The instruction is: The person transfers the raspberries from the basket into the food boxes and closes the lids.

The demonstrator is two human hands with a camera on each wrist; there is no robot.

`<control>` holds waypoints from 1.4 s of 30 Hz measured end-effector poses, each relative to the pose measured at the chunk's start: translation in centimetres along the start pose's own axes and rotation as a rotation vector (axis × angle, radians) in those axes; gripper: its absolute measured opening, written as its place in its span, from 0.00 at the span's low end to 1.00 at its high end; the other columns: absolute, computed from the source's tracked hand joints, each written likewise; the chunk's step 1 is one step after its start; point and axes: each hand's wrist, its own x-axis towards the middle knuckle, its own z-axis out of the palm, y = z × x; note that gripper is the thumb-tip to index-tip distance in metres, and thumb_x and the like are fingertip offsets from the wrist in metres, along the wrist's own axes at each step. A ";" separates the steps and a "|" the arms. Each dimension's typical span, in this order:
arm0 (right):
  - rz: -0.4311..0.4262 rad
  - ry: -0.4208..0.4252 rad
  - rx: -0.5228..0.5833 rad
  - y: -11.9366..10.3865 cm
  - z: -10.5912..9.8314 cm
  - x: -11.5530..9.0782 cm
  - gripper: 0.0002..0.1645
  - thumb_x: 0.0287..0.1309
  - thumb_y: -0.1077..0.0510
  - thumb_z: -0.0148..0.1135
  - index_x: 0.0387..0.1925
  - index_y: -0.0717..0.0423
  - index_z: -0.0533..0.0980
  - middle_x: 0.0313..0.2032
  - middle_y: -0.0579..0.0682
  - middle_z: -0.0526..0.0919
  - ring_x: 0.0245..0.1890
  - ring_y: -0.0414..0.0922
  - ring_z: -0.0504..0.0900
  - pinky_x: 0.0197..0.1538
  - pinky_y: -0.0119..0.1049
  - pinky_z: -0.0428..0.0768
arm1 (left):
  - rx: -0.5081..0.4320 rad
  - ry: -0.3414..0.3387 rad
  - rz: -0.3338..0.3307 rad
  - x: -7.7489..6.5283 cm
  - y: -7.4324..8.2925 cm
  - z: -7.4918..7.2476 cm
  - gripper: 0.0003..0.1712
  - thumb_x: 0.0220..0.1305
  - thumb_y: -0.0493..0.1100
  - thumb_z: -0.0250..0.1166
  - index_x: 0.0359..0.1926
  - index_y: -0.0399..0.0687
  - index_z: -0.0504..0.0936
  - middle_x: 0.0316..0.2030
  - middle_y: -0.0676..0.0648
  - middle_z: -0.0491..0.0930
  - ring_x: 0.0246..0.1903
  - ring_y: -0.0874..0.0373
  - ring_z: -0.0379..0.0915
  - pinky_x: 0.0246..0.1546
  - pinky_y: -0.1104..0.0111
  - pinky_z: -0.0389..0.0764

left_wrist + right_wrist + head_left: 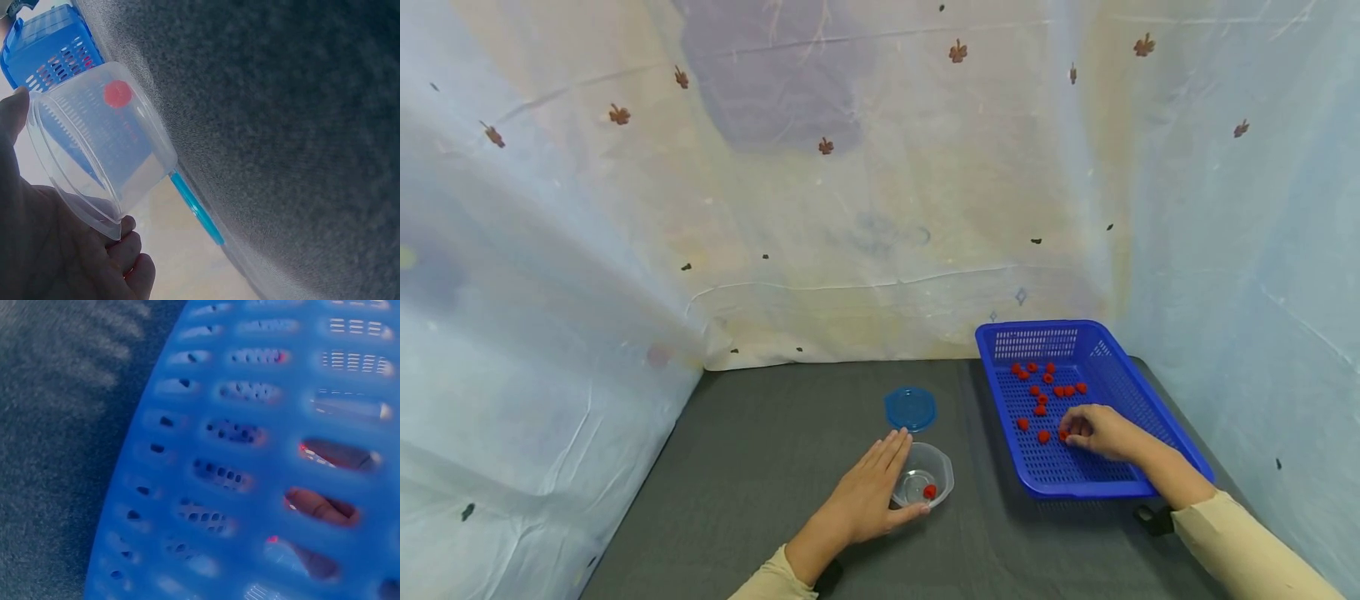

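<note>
My left hand (868, 492) lies against a clear plastic container (942, 471), fingers straight along its left side and thumb at its near rim. One red raspberry (930, 492) sits inside that container; in the left wrist view the raspberry (117, 94) shows through the wall. Inside a blue plastic basket (1011, 454), my right hand (1097, 429) pinches a raspberry (1063, 435) with its fingertips, low over the basket floor. Several more raspberries (1042, 400) are scattered on that floor. The right wrist view shows mostly the slotted basket wall (187, 419), with fingers (322, 506) glimpsed through it.
A round blue lid (911, 408) lies behind the clear container. Dark grey cloth (760, 467) covers the table. Patterned pale sheeting (887, 208) hangs at the back and both sides, close to the basket's right side.
</note>
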 end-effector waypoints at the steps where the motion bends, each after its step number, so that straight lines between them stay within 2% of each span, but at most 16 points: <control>1: 0.010 0.011 0.000 0.0 0.0 0.0 0.05 0.64 0.64 0.75 0.39 0.58 0.84 0.30 0.42 0.80 0.30 0.37 0.75 0.33 0.33 0.78 | 0.002 0.000 0.002 0.0 0.0 0.0 0.63 0.72 0.82 0.50 0.87 0.42 0.48 0.87 0.44 0.45 0.86 0.51 0.40 0.84 0.55 0.52; 6: 0.037 0.059 0.010 -0.3 -0.2 0.1 0.06 0.66 0.62 0.75 0.42 0.58 0.85 0.32 0.42 0.82 0.32 0.38 0.78 0.34 0.34 0.80 | 0.009 0.005 0.008 0.0 0.0 0.1 0.63 0.72 0.81 0.50 0.87 0.41 0.48 0.86 0.43 0.47 0.85 0.50 0.41 0.84 0.54 0.52; 15: 0.025 0.124 -0.005 -0.7 -0.4 0.4 0.05 0.67 0.61 0.75 0.42 0.55 0.85 0.34 0.40 0.83 0.32 0.36 0.79 0.35 0.32 0.82 | -0.004 -0.004 0.002 0.1 -0.1 0.2 0.63 0.72 0.82 0.49 0.87 0.42 0.48 0.87 0.43 0.46 0.86 0.51 0.40 0.84 0.54 0.52; 30: -0.145 0.261 0.000 -4.8 -1.4 0.2 0.11 0.64 0.64 0.77 0.46 0.57 0.85 0.37 0.41 0.86 0.34 0.33 0.80 0.36 0.33 0.85 | -0.004 -0.004 -0.008 -0.1 -0.1 0.2 0.63 0.72 0.82 0.50 0.87 0.43 0.47 0.87 0.43 0.46 0.86 0.51 0.40 0.84 0.54 0.52; 36: -0.201 0.284 0.009 -6.7 -1.5 0.2 0.13 0.62 0.66 0.77 0.47 0.56 0.85 0.38 0.41 0.86 0.34 0.32 0.80 0.37 0.37 0.87 | -0.008 -0.001 -0.008 -0.2 0.0 0.1 0.63 0.72 0.82 0.50 0.87 0.42 0.48 0.86 0.43 0.46 0.86 0.51 0.40 0.84 0.54 0.53; 42: -0.258 0.301 0.019 -8.6 -1.7 0.2 0.15 0.60 0.68 0.78 0.47 0.56 0.84 0.36 0.39 0.84 0.34 0.33 0.80 0.37 0.36 0.87 | -0.005 0.003 -0.003 -0.2 0.2 -0.2 0.63 0.72 0.82 0.50 0.87 0.42 0.48 0.86 0.43 0.47 0.86 0.51 0.40 0.84 0.54 0.52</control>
